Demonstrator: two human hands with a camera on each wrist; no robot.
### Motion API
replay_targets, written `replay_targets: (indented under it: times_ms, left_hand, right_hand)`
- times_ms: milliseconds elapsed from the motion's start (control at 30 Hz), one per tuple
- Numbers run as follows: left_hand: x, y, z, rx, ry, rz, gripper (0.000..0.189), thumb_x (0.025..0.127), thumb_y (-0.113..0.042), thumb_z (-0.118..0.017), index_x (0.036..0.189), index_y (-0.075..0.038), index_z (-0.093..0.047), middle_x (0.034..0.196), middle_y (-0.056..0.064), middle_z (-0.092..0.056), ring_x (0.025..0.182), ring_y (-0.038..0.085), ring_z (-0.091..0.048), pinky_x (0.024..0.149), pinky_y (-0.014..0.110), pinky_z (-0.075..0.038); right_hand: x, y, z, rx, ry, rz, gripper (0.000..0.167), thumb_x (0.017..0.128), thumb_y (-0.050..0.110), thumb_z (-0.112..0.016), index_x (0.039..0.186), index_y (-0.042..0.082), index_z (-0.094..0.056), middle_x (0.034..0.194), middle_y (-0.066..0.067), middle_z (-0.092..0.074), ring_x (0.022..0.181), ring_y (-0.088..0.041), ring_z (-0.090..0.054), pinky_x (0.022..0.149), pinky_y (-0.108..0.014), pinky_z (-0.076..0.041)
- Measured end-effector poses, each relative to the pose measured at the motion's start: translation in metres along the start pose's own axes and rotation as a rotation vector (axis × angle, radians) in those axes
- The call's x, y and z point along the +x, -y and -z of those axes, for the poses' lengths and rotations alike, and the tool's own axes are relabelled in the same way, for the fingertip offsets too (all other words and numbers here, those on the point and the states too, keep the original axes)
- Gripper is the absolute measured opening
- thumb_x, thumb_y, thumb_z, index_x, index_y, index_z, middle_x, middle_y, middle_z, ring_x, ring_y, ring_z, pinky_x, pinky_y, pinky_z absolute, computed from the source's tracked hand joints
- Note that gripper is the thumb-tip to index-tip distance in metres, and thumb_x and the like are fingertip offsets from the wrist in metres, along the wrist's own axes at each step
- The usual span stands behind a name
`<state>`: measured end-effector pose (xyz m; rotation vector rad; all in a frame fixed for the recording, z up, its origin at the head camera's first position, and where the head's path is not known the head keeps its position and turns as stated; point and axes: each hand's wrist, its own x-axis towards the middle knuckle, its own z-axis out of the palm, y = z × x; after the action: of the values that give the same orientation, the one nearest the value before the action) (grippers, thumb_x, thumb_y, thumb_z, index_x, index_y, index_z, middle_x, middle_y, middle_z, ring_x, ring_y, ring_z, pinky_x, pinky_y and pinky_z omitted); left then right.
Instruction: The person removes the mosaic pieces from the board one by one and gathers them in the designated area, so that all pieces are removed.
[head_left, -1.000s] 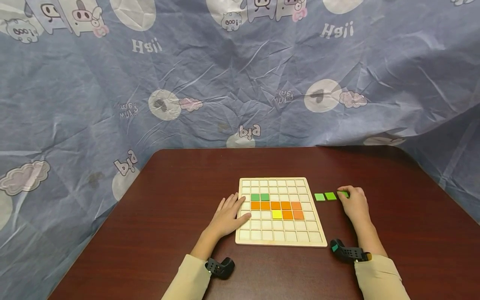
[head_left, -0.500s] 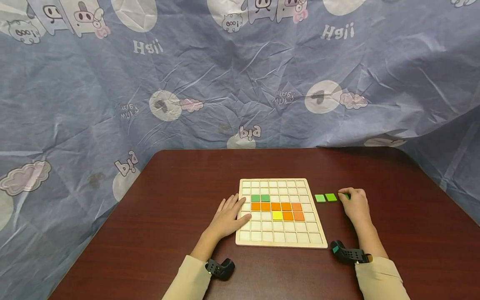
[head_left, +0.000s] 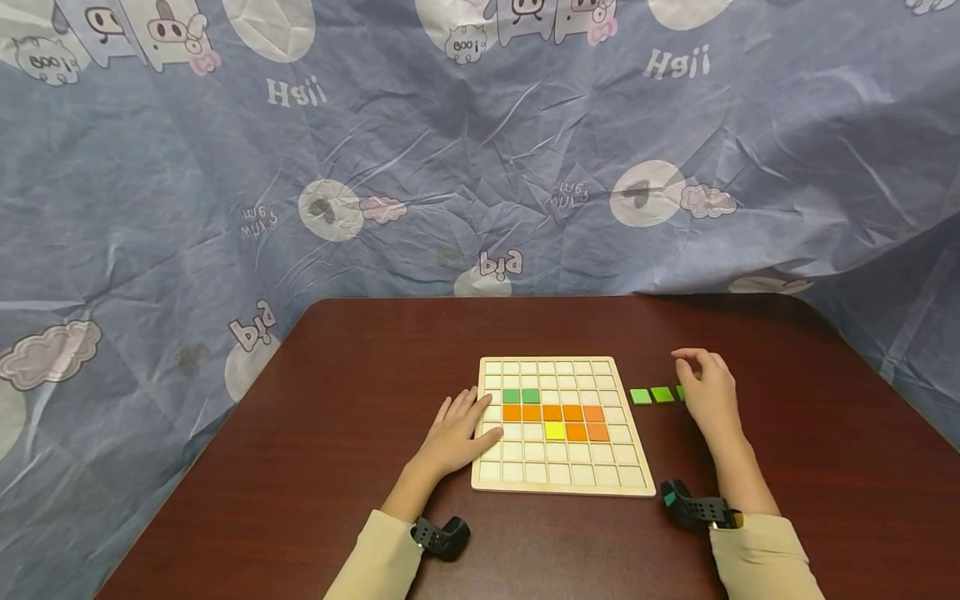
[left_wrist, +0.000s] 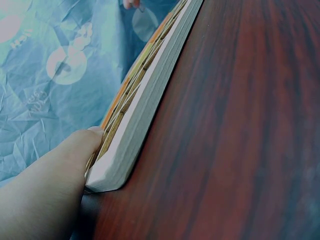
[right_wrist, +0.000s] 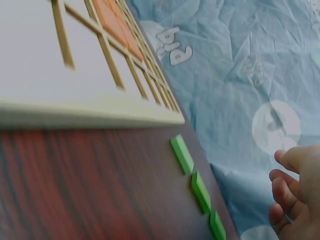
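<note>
My left hand [head_left: 453, 437] lies spread on the left edge of a wooden grid board [head_left: 532, 472], and in the left wrist view its thumb [left_wrist: 85, 145] presses at the rim. On the board sit dark green tiles [head_left: 512, 396], several orange tiles [head_left: 531, 413] and a yellow tile [head_left: 555, 431]. Right of it, a light green tile [head_left: 641, 397], a bright green tile [head_left: 662, 395] and a third green tile [head_left: 681, 393], partly hidden behind my right hand [head_left: 712, 400], form a row. That hand hovers over the row's right end, fingers loosely bent, holding nothing.
The dark red-brown table [head_left: 375, 358] carries the board. Behind it hangs a wrinkled blue-grey cloth [head_left: 420, 150] with cartoon prints. A black band [head_left: 442, 537] is worn on the left wrist and another black band [head_left: 701, 507] on the right.
My right hand has let go of the third green tile and risen away from it, its fingers parting a little. The tile stays in the row; my left hand has not moved.
</note>
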<state>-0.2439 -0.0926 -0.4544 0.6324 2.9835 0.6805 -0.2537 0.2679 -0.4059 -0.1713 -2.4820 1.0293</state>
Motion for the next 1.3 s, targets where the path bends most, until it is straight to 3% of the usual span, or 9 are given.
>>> replay_targets:
  times_ms: [367, 700, 967, 1300]
  left_hand:
    - [-0.001, -0.002, 0.001, -0.001, -0.005, 0.002, 0.066, 0.089, -0.056, -0.039, 0.143, -0.02, -0.03, 0.151, 0.009, -0.022, 0.141, 0.025, -0.017, 0.115, 0.045, -0.007]
    - [-0.001, -0.001, 0.002, -0.007, 0.001, 0.0, 0.067, 0.089, -0.058, -0.038, 0.144, -0.02, -0.029, 0.151, 0.009, -0.021, 0.141, 0.025, -0.016, 0.115, 0.045, -0.006]
    - [-0.001, -0.001, 0.002, -0.01, -0.001, -0.005, 0.067, 0.089, -0.058, -0.037, 0.144, -0.02, -0.029, 0.151, 0.01, -0.021, 0.141, 0.025, -0.016, 0.115, 0.045, -0.006]
    - [-0.001, -0.001, 0.002, -0.005, -0.005, -0.008, 0.066, 0.09, -0.056, -0.038, 0.144, -0.019, -0.029, 0.151, 0.009, -0.021, 0.141, 0.025, -0.016, 0.115, 0.045, -0.007]
  right_hand:
    - [-0.007, 0.027, -0.02, 0.016, 0.073, 0.066, 0.027, 0.096, 0.02, -0.042, 0.109, 0.005, -0.06, 0.096, -0.014, -0.052, 0.073, -0.02, -0.045, 0.057, -0.027, -0.037]
    - [-0.017, 0.048, -0.045, 0.02, 0.152, 0.131, 0.023, 0.095, 0.019, -0.045, 0.105, 0.007, -0.062, 0.083, -0.009, -0.049, 0.073, -0.02, -0.043, 0.061, -0.028, -0.035]
    - [-0.026, 0.057, -0.059, 0.048, 0.264, 0.16, 0.024, 0.095, 0.024, -0.046, 0.107, 0.009, -0.061, 0.103, -0.009, -0.057, 0.076, -0.019, -0.05, 0.062, -0.027, -0.041]
    - [-0.038, 0.076, -0.073, 0.091, 0.342, 0.199, 0.02, 0.093, 0.016, -0.05, 0.104, 0.007, -0.063, 0.1, -0.01, -0.06, 0.07, -0.015, -0.048, 0.058, -0.025, -0.04]
